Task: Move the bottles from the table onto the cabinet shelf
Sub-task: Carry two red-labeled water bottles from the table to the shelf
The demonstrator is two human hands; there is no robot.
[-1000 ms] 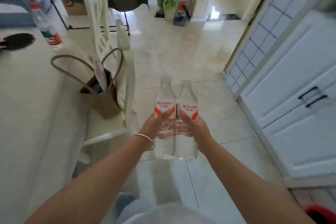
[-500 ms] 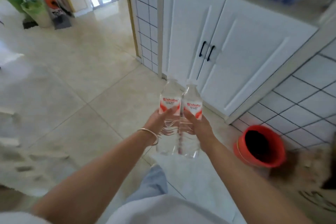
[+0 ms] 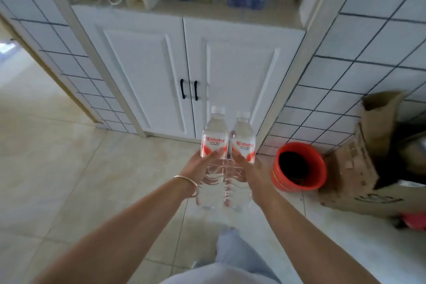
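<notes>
As both arms reach out, the left hand [image 3: 198, 166] and right hand [image 3: 253, 169] each grip one upright water bottle [image 3: 214, 136], [image 3: 243, 139], touching. The cabinet shelf [image 3: 207, 10] above looks crowded; setting them down could topple bottles there.

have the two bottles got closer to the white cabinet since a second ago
Yes. The two bottles, gripped by the left hand and right hand, now sit right in front of the cabinet doors; earlier the cabinet lay off to the right.
</notes>
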